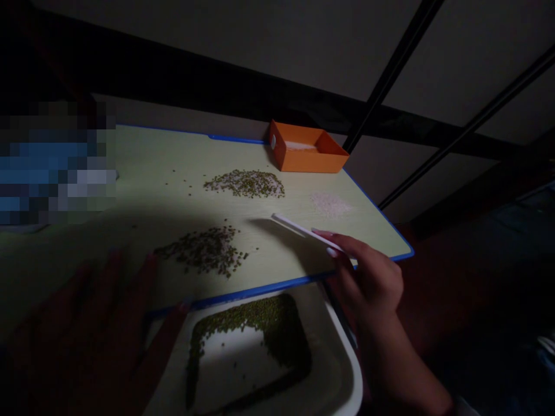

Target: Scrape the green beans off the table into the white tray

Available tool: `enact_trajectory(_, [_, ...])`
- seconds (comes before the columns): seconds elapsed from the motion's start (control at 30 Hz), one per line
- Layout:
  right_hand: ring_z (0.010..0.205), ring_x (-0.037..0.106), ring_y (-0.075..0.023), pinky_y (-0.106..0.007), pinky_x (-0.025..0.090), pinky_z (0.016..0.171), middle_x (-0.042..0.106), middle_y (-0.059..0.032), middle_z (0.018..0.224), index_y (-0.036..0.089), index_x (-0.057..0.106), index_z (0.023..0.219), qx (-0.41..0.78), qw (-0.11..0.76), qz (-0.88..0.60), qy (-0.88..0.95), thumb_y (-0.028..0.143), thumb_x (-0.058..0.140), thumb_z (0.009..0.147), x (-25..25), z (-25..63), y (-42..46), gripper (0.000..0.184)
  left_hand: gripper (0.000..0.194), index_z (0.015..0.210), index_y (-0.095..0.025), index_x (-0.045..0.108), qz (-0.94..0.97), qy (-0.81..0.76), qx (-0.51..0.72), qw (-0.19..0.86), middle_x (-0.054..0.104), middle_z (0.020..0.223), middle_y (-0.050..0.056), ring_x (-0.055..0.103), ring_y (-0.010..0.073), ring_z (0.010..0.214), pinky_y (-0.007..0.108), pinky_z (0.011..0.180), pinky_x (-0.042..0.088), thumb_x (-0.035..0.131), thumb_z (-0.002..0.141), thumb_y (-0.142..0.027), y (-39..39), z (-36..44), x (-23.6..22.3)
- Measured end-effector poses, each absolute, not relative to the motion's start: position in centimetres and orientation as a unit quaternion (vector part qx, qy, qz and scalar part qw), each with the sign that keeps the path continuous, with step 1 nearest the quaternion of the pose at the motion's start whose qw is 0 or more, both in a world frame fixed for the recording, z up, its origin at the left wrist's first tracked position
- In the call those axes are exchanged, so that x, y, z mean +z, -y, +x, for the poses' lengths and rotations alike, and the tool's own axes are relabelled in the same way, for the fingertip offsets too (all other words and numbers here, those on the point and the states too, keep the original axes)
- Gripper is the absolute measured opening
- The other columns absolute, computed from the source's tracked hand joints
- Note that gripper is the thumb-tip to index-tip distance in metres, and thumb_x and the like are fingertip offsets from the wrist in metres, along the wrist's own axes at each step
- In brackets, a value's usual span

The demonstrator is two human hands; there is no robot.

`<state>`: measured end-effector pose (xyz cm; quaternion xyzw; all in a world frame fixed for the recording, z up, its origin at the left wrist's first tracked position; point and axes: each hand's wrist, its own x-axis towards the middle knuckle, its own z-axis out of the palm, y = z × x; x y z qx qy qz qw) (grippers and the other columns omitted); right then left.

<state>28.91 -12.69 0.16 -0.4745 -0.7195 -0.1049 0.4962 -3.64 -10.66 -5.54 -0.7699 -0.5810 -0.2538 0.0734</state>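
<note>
My right hand (368, 271) is closed on a thin white flat strip (299, 229), held between thumb and fingers above the table. What exact kind of tool it is cannot be made out. My left hand (95, 323), in deep shadow, has its fingers spread at the table's near edge. Just beyond its fingertips lies a pile of green mung beans (212, 249) mixed with pale grains. A second mixed pile (247, 183) lies farther back. To the right is a small patch of white rice-like grains (330, 204). Below the edge stands a white tub (342, 352) holding many mung beans (286, 329).
An orange open box (314, 163) with white grains inside stands at the table's back right corner. The pale table (151, 150) has a blue rim. At left is a pixelated blue and white area (47, 173). Panelled doors (303, 52) rise behind.
</note>
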Motion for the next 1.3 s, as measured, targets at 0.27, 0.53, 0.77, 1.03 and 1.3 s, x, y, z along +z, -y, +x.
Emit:
enact_trajectory(0.27, [0.095, 0.079, -0.0178, -0.032, 0.066, 0.085, 0.082, -0.0013, 0.105, 0.027, 0.075, 0.111, 0.037, 0.48, -0.421, 0.769, 0.011, 0.061, 0.091, 1.6, 27.2, 10.5, 0.029, 0.07, 0.159, -0.032, 0.022, -0.756, 0.601, -0.245, 0.084, 0.036, 0.162, 0.02, 0.032, 0.0503, 0.148, 0.075, 0.112, 0.029, 0.037, 0.093, -0.049, 11.5, -1.9, -3.6])
enact_trajectory(0.53, [0.1, 0.078, -0.0186, -0.035, 0.065, 0.089, 0.082, -0.0018, 0.103, 0.026, 0.076, 0.105, 0.133, 0.53, -0.426, 0.721, 0.012, 0.062, 0.092, 0.7, 27.6, 11.2, 0.024, 0.068, 0.158, -0.028, 0.026, -0.752, 0.612, -0.23, 0.08, 0.035, 0.162, 0.021, 0.03, 0.0496, 0.15, 0.075, 0.113, 0.029, 0.038, 0.094, -0.048, 11.9, -1.7, -3.5])
enact_trajectory(0.77, [0.098, 0.078, -0.0177, -0.04, 0.061, 0.098, 0.082, 0.0029, 0.1, 0.03, 0.076, 0.106, 0.179, 0.558, -0.376, 0.718, 0.012, 0.064, 0.092, 0.2, 28.8, 11.8, 0.025, 0.068, 0.157, -0.029, 0.026, -0.748, 0.621, -0.223, 0.074, 0.036, 0.162, 0.02, 0.029, 0.0472, 0.151, 0.073, 0.115, 0.028, 0.038, 0.094, -0.05, 11.9, -1.5, -3.3])
enact_trajectory(1.03, [0.093, 0.079, -0.0204, -0.044, 0.065, 0.093, 0.082, 0.0021, 0.096, 0.031, 0.075, 0.111, 0.095, 0.594, -0.379, 0.703, 0.013, 0.063, 0.094, 0.3, 29.8, 12.9, 0.027, 0.066, 0.155, -0.025, 0.032, -0.75, 0.619, -0.219, 0.08, 0.038, 0.16, 0.022, 0.03, 0.0486, 0.15, 0.073, 0.115, 0.029, 0.037, 0.094, -0.05, 11.8, -1.6, -3.2])
enact_trajectory(1.3, [0.097, 0.079, -0.0254, -0.049, 0.066, 0.09, 0.082, -0.0023, 0.101, 0.029, 0.073, 0.119, 0.079, 0.519, -0.371, 0.766, 0.017, 0.06, 0.096, 1.5, 30.4, 15.1, 0.029, 0.068, 0.157, -0.027, 0.03, -0.75, 0.613, -0.234, 0.081, 0.036, 0.162, 0.021, 0.031, 0.0488, 0.15, 0.073, 0.115, 0.028, 0.038, 0.094, -0.051, 11.7, -1.8, -3.8])
